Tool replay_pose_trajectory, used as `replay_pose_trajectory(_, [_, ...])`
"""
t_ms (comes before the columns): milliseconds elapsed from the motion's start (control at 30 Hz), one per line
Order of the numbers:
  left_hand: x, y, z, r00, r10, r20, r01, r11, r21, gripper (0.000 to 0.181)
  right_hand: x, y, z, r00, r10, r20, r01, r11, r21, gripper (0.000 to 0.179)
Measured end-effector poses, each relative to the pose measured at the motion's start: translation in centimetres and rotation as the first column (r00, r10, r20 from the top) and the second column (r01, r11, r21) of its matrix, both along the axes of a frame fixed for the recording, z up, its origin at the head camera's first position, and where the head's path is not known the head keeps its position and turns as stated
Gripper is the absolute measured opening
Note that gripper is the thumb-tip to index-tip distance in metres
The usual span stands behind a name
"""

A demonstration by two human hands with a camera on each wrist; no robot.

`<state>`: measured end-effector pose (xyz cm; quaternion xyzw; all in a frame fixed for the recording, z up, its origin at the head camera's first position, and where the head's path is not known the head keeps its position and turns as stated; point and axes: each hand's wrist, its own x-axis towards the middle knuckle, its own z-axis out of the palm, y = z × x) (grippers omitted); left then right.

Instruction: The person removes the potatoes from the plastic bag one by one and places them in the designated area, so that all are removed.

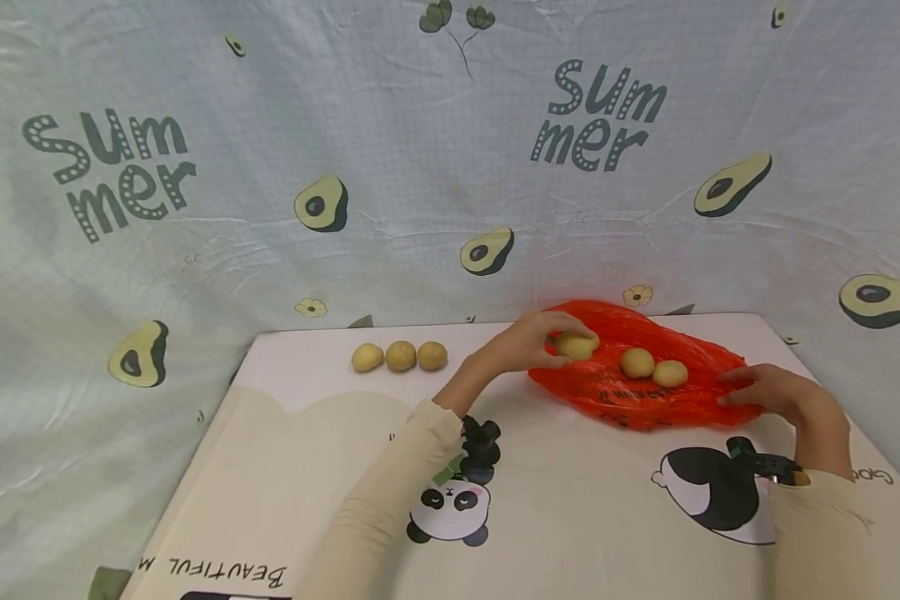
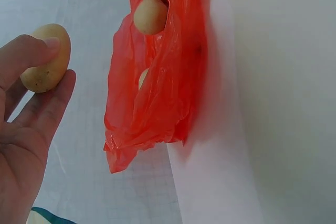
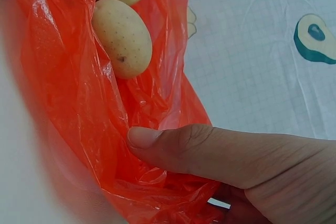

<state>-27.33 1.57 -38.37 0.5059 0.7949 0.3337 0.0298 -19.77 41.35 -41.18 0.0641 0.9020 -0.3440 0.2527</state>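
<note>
My left hand (image 1: 527, 342) pinches a yellow potato (image 1: 579, 347) between thumb and fingers, over the left end of a crumpled red plastic bag (image 1: 600, 400). In the left wrist view, this potato (image 2: 48, 69) appears to the side of the bag. Two potatoes (image 1: 637, 362) lie side by side in the bag's opening in the head view; the left wrist view shows another one (image 2: 143, 78) partly hidden by the red plastic. At the bag's right end, my right hand (image 1: 776, 392) grips its edge, thumb (image 3: 173, 148) on top and the other fingers mostly hidden beneath.
Left of the bag, three potatoes (image 1: 401, 357) stand in a row near the back edge of the white table (image 1: 292, 467). Behind the table hangs a pale printed curtain (image 1: 390, 267). Panda and other drawings (image 1: 450, 510) are printed on the tabletop.
</note>
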Motion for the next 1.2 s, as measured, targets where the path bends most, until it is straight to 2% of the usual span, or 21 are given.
replay_pose_trajectory(167, [0.2,-0.5,0.1,1.0,0.004,0.009,-0.004,1.0,0.014,0.045,0.1,0.3,0.0,1.0,-0.007,0.003,0.007,1.0,-0.001,0.089])
replay_pose_trajectory(533, [0.7,-1.4,0.3,0.999,0.044,0.024,-0.045,0.999,0.015,0.044,0.0,0.2,-0.1,1.0,-0.017,0.011,0.017,1.0,0.0,0.085])
replay_pose_trajectory(767, [0.8,-2.1,0.3,0.998,0.057,0.007,-0.057,0.998,0.025,0.042,0.1,0.0,-0.2,1.0,-0.013,0.0,0.013,1.0,0.003,0.086])
replay_pose_trajectory(867, [0.9,-2.5,0.4,0.998,0.059,0.01,-0.059,0.998,0.037,0.042,0.3,0.0,-0.5,0.999,-0.01,-0.034,0.01,1.0,0.007,0.082])
replay_pose_trajectory(1000, [1.0,-3.3,0.4,0.997,0.067,0.047,-0.069,0.996,0.052,0.041,0.9,0.1,-1.1,0.993,0.019,-0.114,-0.02,1.0,-0.003,0.075])
replay_pose_trajectory(1200, [1.3,-5.4,0.6,0.993,0.075,0.095,-0.083,0.993,0.084,0.042,2.0,0.9,-2.4,0.958,0.026,-0.284,-0.038,0.999,-0.039,0.063])
